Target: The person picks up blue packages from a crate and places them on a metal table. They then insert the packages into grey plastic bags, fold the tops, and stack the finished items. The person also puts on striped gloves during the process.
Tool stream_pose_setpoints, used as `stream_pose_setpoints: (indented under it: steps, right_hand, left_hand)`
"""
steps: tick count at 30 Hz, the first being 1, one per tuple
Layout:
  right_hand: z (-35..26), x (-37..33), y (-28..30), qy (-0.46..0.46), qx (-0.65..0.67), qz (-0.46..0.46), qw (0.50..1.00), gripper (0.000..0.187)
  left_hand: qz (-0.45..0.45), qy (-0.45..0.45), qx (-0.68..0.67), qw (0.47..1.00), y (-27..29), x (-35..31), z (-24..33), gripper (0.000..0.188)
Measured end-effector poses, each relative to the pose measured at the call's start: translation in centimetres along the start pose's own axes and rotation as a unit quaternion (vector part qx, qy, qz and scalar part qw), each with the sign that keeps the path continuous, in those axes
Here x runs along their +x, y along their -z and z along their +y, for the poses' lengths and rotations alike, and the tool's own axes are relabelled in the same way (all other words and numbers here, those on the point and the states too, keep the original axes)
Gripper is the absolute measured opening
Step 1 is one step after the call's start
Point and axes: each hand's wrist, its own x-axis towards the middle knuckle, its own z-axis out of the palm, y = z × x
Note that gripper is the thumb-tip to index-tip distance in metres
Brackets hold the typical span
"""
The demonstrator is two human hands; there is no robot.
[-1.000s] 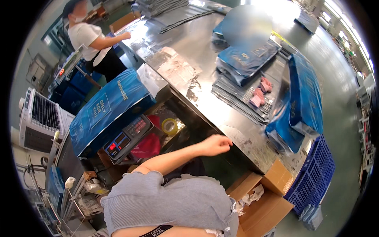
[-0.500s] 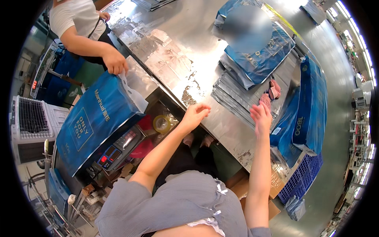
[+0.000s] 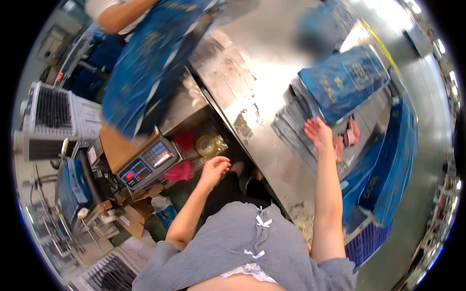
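Observation:
Over the floor gap by the table's edge hangs my left hand (image 3: 214,173), empty, its fingers loosely bent and a little apart. My right hand (image 3: 320,135) is open, fingers spread, above a stack of flat grey plastic bags (image 3: 296,127). It holds nothing. Just beyond it lies a printed blue plastic bag (image 3: 347,82) on the stack. A pink bundle with a dark band (image 3: 350,133) sits beside my right wrist. At upper left, a co-worker's arm (image 3: 126,14) is at a large filled blue bag (image 3: 145,63), smeared by motion; the co-worker's hand is out of view.
A digital scale (image 3: 148,162) with a cardboard-coloured top stands at left, near a yellow tape roll (image 3: 207,145). Blue bags (image 3: 388,169) stand at the table's right, above a blue plastic crate (image 3: 371,242). A white ventilated machine (image 3: 53,116) is at far left.
The co-worker's blue bag has been lifted up and away from the scale, uncovering it. My left hand has drawn back toward my body, and my view has shifted.

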Motion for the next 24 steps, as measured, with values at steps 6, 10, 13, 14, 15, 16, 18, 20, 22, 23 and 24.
stream_pose_setpoints:
  steps: [6,10,13,14,15,16,18,20,22,23,24]
  right_hand:
    - [0.8,1.5,1.1,0.065,-0.022,-0.015,0.998,0.018]
    - [-0.1,-2.2,0.8,0.138,-0.11,-0.056,0.983,0.024]
    - [1.7,-5.5,2.0,0.164,-0.181,-0.119,0.962,0.028]
    - [3.0,-6.6,2.3,0.166,-0.221,-0.167,0.947,0.028]
    - [4.1,-8.3,2.9,0.173,-0.259,-0.201,0.929,0.028]
    - [5.3,-10.2,4.2,0.139,-0.261,-0.21,0.932,0.027]
    - [7.7,-13.5,5.8,0.067,-0.293,-0.236,0.924,0.026]
    - [9.8,-16.7,7.2,0.056,-0.33,-0.197,0.921,0.026]
    - [11.2,-18.8,8.7,0.086,-0.361,-0.142,0.918,0.025]
    - [11.6,-19.4,9.5,0.112,-0.374,-0.109,0.914,0.025]
    - [11.8,-20.0,10.2,0.142,-0.389,-0.076,0.907,0.025]
  left_hand:
    - [-0.058,-0.096,0.012,0.994,-5.5,1.1,1.3,0.012]
    - [-0.118,-0.137,0.029,0.983,-7.8,1.9,0.3,0.015]
    - [-0.121,-0.127,0.063,0.982,-8.2,1.6,-0.4,0.016]
    - [-0.113,-0.109,0.039,0.987,-8.1,1.6,-1.2,0.015]
    - [-0.099,-0.099,0.038,0.989,-7.8,1.8,-1.3,0.016]
    - [-0.096,-0.089,0.041,0.991,-7.7,2.1,-1.2,0.016]
    - [-0.042,-0.083,0.008,0.996,-7.0,3.2,-2.8,0.018]
    - [0.057,-0.133,0.085,0.986,-6.5,4.6,-3.1,0.026]
    - [0.066,-0.15,0.092,0.982,-6.3,5.6,-2.8,0.033]
    - [0.034,-0.143,0.081,0.986,-6.3,5.9,-2.4,0.036]
    - [-0.025,-0.127,0.08,0.988,-6.5,6.3,-2.4,0.041]
